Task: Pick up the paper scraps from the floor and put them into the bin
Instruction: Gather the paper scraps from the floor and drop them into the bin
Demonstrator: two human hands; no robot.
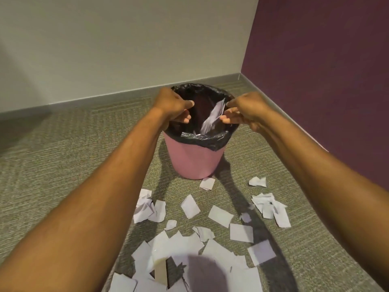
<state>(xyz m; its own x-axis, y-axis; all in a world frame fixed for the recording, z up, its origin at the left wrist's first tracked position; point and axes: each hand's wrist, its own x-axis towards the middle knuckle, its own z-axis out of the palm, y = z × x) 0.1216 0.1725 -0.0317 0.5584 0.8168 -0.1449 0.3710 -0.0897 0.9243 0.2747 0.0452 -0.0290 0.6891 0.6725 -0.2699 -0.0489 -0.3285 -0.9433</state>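
Observation:
A pink bin (194, 163) lined with a black bag (210, 142) stands on the carpet near the room's corner. Both my hands hover over its mouth. My left hand (175, 106) is above the bin's left rim, fingers loosely curled with nothing in them. My right hand (242, 111) is over the right rim, fingertips pointing inward. A white paper scrap (212, 119), blurred by motion, hangs inside the bin's opening just beside my right fingertips, apart from their grip. Several white paper scraps (189, 245) lie scattered on the floor in front of the bin.
A cream wall with a grey skirting board (126, 93) runs behind the bin, and a purple wall (326, 70) closes the right side. The floor is grey-green carpet (63, 154). More scraps (271, 207) lie to the right, and one scrap (207, 183) touches the bin's base.

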